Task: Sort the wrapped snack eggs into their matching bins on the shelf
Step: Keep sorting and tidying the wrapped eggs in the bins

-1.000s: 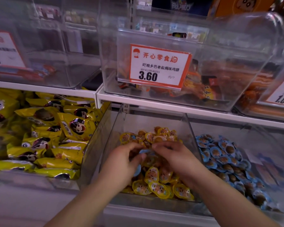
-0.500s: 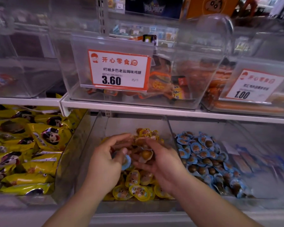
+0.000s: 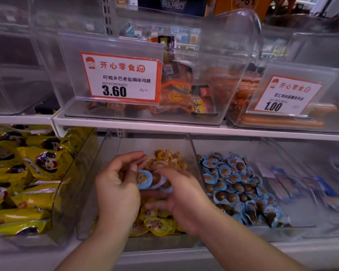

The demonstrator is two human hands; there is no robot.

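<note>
Left hand pinches blue-wrapped eggs over the yellow-egg bin; right hand blurred, fingers loosely spread beside them, grip unclear. Blue-egg bin right of it. White shelf above.

White shelf board, crossing mid-frame; slotted metal upright, upper centre; orange poster, top right; dim, blurred store interior behind.

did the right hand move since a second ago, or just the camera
Cannot tell. The right hand is over the yellow egg bin, beside the blue-wrapped eggs, as before; the camera itself panned.
</note>
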